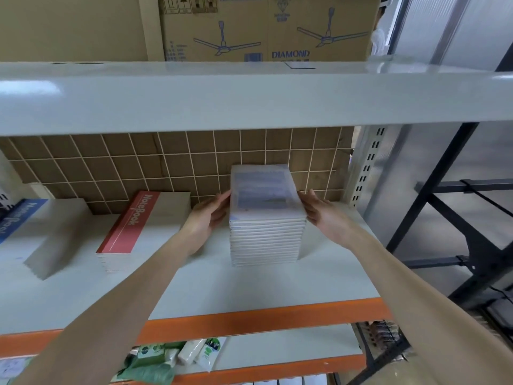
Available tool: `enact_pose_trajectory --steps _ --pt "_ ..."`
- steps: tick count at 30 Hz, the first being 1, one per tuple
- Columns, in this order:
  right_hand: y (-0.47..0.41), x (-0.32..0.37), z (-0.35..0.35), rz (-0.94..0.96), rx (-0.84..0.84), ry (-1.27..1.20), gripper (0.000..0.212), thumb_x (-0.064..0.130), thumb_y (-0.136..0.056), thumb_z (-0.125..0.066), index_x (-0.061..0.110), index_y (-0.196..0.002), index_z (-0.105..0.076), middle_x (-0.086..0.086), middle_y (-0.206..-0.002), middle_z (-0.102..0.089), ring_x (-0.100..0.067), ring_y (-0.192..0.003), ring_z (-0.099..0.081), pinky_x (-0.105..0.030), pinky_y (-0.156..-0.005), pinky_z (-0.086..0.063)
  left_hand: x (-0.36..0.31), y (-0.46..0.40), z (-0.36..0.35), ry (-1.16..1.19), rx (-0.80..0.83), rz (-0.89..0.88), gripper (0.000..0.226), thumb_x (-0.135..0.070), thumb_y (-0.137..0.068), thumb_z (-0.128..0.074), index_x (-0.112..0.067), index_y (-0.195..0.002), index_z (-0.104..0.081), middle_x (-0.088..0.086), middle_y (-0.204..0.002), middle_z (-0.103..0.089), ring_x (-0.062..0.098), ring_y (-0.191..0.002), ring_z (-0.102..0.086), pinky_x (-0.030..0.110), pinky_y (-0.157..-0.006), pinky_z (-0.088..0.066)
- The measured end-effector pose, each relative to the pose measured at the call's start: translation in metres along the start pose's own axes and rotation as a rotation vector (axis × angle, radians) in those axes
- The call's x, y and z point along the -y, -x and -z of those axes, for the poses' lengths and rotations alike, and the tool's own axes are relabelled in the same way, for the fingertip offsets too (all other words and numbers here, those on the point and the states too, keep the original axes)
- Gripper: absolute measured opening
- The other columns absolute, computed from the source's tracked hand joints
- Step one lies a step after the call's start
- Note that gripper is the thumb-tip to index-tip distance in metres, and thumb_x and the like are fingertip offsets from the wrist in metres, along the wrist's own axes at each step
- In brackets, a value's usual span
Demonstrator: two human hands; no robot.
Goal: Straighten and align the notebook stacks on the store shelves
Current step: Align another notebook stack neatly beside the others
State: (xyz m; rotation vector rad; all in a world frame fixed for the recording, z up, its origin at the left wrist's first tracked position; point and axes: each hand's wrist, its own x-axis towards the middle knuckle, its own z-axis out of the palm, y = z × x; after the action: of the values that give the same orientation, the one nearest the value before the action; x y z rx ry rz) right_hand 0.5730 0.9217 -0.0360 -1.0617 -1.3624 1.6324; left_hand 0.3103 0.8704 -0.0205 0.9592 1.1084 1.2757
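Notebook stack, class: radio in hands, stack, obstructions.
Left hand and right hand flat against white notebook stack. Stack upright on shelf. Nothing blocking.

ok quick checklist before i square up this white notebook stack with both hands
1. Left hand flat on the left side of the white notebook stack: ok.
2. Right hand on the right side: ok.
3. Stack edges flush: cannot tell, image is blurred.
4. Free shelf surface around the stack: ok.
5. Gap to the red notebook stack: ok, they stand apart.
6. Back of the stack against the wire grid: cannot tell.
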Motion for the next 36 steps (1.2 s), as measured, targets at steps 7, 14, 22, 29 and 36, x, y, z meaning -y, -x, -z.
enact_pose_trajectory --steps 7,14,22,29,36 --pt "-0.008 0.016 0.004 -0.001 -0.072 -0.018 0.055 0.045 -0.101 -0.024 0.010 -0.142 -0.039 0.001 -0.144 -0.044 -0.012 -0.130 -0.042 -0.031 -0.118 -0.019 0.000 -0.018 0.008 -0.010 -0.015 0.019 0.045 -0.035 -0.101 -0.031 -0.010 -0.135 -0.046 0.009 -0.140 -0.048 0.022 -0.129 -0.045 0.037 -0.114 -0.027" --pt "-0.026 0.023 0.000 -0.072 -0.046 -0.023 0.066 0.050 -0.100 -0.016 0.004 -0.146 -0.028 -0.007 -0.153 -0.029 -0.018 -0.141 -0.027 -0.030 -0.117 -0.017 -0.001 -0.044 0.007 0.048 -0.021 0.055 0.052 -0.040 -0.102 -0.022 -0.009 -0.139 -0.043 0.010 -0.143 -0.045 0.020 -0.130 -0.044 0.036 -0.114 -0.027" --pt "-0.037 0.021 0.014 -0.088 0.002 -0.085 0.070 0.053 -0.100 -0.016 0.001 -0.142 -0.037 -0.010 -0.148 -0.040 -0.020 -0.137 -0.036 -0.029 -0.111 -0.027 -0.002 -0.057 0.018 0.037 0.040 0.087 0.059 -0.043 -0.102 -0.017 -0.004 -0.138 -0.042 0.013 -0.141 -0.046 0.023 -0.128 -0.045 0.034 -0.105 -0.034" --pt "-0.061 0.031 0.015 -0.048 0.024 -0.023 0.075 0.057 -0.097 -0.008 0.004 -0.148 -0.025 -0.008 -0.155 -0.026 -0.020 -0.143 -0.024 -0.034 -0.116 -0.015 -0.003 -0.067 0.017 0.012 0.026 0.080 0.060 -0.045 -0.102 -0.012 -0.007 -0.142 -0.037 0.010 -0.145 -0.042 0.022 -0.134 -0.039 0.039 -0.116 -0.021" --pt "-0.075 0.018 0.011 -0.048 0.013 -0.046 0.074 0.058 -0.096 -0.007 0.008 -0.150 -0.019 -0.004 -0.157 -0.021 -0.018 -0.145 -0.016 -0.031 -0.114 -0.014 0.000 -0.075 0.006 -0.017 -0.009 0.037 0.058 -0.043 -0.102 -0.014 -0.007 -0.142 -0.037 0.009 -0.145 -0.042 0.021 -0.133 -0.040 0.032 -0.109 -0.030"
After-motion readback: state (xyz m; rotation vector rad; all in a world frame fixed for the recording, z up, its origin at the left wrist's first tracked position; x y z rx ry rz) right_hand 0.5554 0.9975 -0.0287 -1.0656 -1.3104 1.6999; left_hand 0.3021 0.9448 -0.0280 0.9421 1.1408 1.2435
